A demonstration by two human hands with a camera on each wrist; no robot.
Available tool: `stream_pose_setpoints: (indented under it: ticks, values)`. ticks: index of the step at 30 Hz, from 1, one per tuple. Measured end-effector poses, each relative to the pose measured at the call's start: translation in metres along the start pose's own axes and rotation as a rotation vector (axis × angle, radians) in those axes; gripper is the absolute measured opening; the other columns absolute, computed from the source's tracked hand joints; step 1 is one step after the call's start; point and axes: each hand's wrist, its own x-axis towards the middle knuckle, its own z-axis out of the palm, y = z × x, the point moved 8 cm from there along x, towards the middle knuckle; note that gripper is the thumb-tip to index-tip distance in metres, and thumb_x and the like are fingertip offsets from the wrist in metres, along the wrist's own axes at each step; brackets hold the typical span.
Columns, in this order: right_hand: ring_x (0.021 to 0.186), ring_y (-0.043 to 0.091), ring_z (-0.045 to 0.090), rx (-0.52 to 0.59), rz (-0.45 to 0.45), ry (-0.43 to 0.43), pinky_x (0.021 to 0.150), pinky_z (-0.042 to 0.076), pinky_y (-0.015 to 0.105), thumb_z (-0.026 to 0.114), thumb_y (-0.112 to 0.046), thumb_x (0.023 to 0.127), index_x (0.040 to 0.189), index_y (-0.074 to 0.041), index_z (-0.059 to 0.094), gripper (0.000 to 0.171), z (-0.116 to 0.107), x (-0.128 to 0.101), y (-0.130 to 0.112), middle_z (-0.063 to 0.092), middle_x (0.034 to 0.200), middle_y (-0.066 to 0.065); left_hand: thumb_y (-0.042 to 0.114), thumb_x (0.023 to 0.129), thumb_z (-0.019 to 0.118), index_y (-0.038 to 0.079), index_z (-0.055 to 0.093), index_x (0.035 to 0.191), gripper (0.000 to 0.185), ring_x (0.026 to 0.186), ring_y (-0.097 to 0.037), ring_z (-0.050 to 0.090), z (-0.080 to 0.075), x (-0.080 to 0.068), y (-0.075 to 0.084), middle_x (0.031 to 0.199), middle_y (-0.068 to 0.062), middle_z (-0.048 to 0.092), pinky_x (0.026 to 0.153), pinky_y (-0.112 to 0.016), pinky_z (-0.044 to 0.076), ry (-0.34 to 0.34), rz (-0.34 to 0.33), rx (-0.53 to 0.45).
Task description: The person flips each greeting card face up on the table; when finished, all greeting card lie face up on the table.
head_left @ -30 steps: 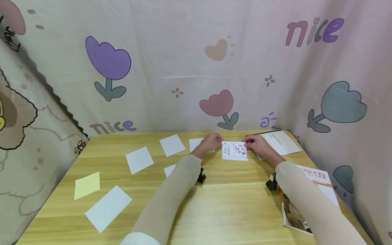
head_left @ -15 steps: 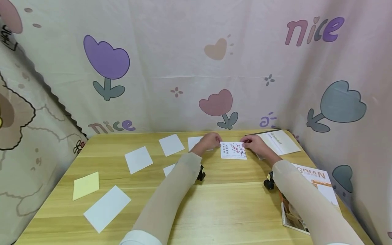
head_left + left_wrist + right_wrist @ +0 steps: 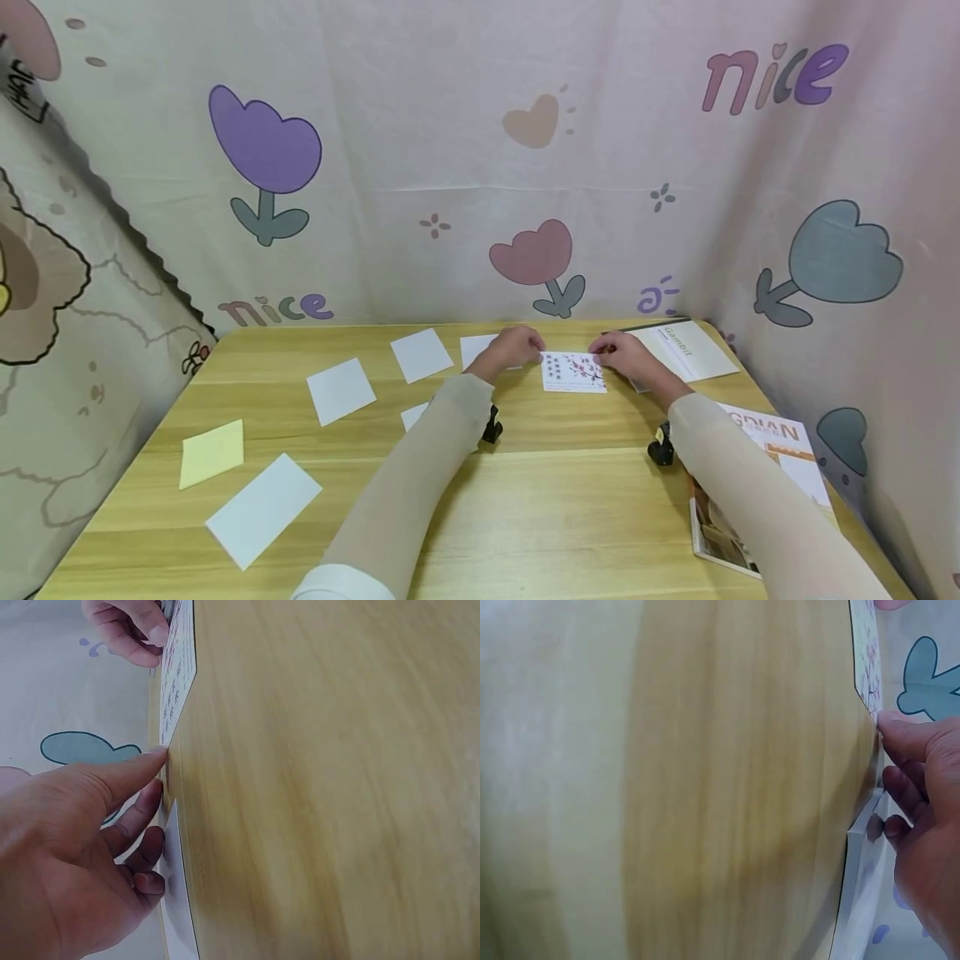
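The flower-printed card (image 3: 573, 372) lies flat on the wooden table (image 3: 525, 500), just right of centre in the head view, between the two hands. Its left edge is touched by the fingertips of the left hand (image 3: 514, 347), and its upper right corner is met by the fingertips of the right hand (image 3: 624, 353). Whether the card is pinched or only pressed cannot be told from the head view. The card is judged to be set down or under adjustment; it has not been lifted clear of the table.

In the left wrist view, the card (image 3: 178, 671) is seen edge-on with the left hand (image 3: 75, 855), whose thumb is extended to the card's near corner and whose fingers are loosely curled. In the right wrist view, a fingertip of the right hand (image 3: 926, 825) is shown resting at the corner of the card (image 3: 868, 664), with no pinch visible.

Only the head view shows the surroundings: blank white cards (image 3: 341, 390), a yellow note (image 3: 212, 452), a booklet (image 3: 686, 348) and a magazine (image 3: 757, 492).
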Motion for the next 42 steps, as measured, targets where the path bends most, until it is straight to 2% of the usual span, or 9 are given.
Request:
stream_pose_setpoints:
  ticks: [3, 7, 11, 14, 19, 23, 32, 36, 42]
  values:
    - [0.112, 0.033, 0.055, 0.001, 0.012, -0.01, 0.103, 0.043, 0.051, 0.066, -0.01, 0.096, 0.115, -0.007, 0.072, 0.02, -0.002, 0.0, -0.001, 0.062, 0.124, 0.017, 0.017, 0.096, 0.069, 0.014, 0.072, 0.11, 0.014, 0.095, -0.015, 0.061, -0.001, 0.0, -0.002, 0.108, 0.001, 0.069, 0.086, -0.032, 0.052, -0.007, 0.033, -0.023]
    - [0.106, 0.03, 0.057, 0.023, 0.022, 0.002, 0.094, 0.047, 0.044, 0.064, -0.013, 0.098, 0.12, -0.007, 0.071, 0.024, -0.007, 0.002, -0.004, 0.065, 0.122, 0.016, 0.015, 0.097, 0.066, 0.009, 0.07, 0.116, 0.02, 0.101, -0.018, 0.062, -0.008, -0.001, -0.003, 0.112, -0.004, 0.07, 0.092, -0.034, 0.052, -0.024, 0.111, -0.086]
    - [0.102, 0.028, 0.057, 0.034, -0.001, 0.004, 0.087, 0.047, 0.037, 0.062, -0.014, 0.099, 0.124, -0.006, 0.069, 0.027, -0.007, 0.005, -0.016, 0.066, 0.119, 0.015, 0.012, 0.098, 0.065, 0.002, 0.067, 0.121, 0.025, 0.11, -0.024, 0.063, -0.02, -0.005, -0.005, 0.117, -0.011, 0.069, 0.097, -0.037, 0.051, -0.049, 0.171, -0.136]
    - [0.1, 0.027, 0.056, 0.036, -0.013, -0.002, 0.085, 0.046, 0.036, 0.062, -0.014, 0.1, 0.125, -0.005, 0.069, 0.028, -0.001, 0.009, -0.028, 0.066, 0.117, 0.014, 0.012, 0.099, 0.063, 0.0, 0.066, 0.123, 0.027, 0.114, -0.026, 0.062, -0.034, -0.01, -0.01, 0.12, -0.012, 0.068, 0.1, -0.038, 0.05, -0.049, 0.178, -0.135]
    - [0.099, 0.028, 0.055, 0.063, -0.023, -0.004, 0.084, 0.046, 0.036, 0.063, -0.015, 0.099, 0.124, -0.005, 0.069, 0.027, 0.014, 0.02, -0.046, 0.065, 0.118, 0.015, 0.008, 0.098, 0.062, -0.002, 0.065, 0.123, 0.027, 0.114, -0.027, 0.059, -0.062, -0.02, -0.03, 0.121, -0.014, 0.066, 0.101, -0.039, 0.048, -0.007, 0.124, -0.167]
    - [0.101, 0.027, 0.054, 0.092, -0.022, -0.013, 0.087, 0.046, 0.037, 0.064, -0.016, 0.099, 0.124, -0.007, 0.069, 0.027, 0.028, 0.028, -0.058, 0.065, 0.122, 0.013, 0.008, 0.098, 0.063, -0.005, 0.064, 0.122, 0.027, 0.11, -0.026, 0.058, -0.077, -0.027, -0.052, 0.119, -0.016, 0.065, 0.098, -0.038, 0.049, -0.002, 0.093, -0.144]
    - [0.1, 0.024, 0.058, 0.086, -0.119, -0.01, 0.088, 0.048, 0.038, 0.065, -0.02, 0.099, 0.123, -0.008, 0.07, 0.028, 0.054, 0.051, -0.091, 0.067, 0.116, 0.01, 0.012, 0.099, 0.064, -0.001, 0.065, 0.118, 0.023, 0.101, -0.024, 0.055, -0.098, -0.038, -0.094, 0.113, -0.013, 0.064, 0.092, -0.037, 0.049, 0.013, 0.041, -0.063]
    - [0.1, 0.024, 0.059, 0.107, -0.124, -0.021, 0.088, 0.05, 0.037, 0.065, -0.018, 0.099, 0.123, -0.006, 0.07, 0.027, 0.066, 0.058, -0.098, 0.067, 0.115, 0.011, 0.012, 0.099, 0.064, 0.002, 0.066, 0.118, 0.022, 0.103, -0.025, 0.055, -0.104, -0.041, -0.103, 0.113, -0.012, 0.064, 0.095, -0.039, 0.048, 0.027, 0.009, -0.041]
    - [0.103, 0.024, 0.059, 0.108, -0.12, -0.022, 0.091, 0.049, 0.039, 0.068, -0.019, 0.097, 0.119, -0.007, 0.071, 0.026, 0.076, 0.069, -0.107, 0.067, 0.115, 0.011, 0.013, 0.098, 0.066, 0.002, 0.068, 0.119, 0.024, 0.107, -0.026, 0.057, -0.109, -0.041, -0.112, 0.116, -0.012, 0.066, 0.099, -0.04, 0.048, 0.045, -0.006, -0.015]
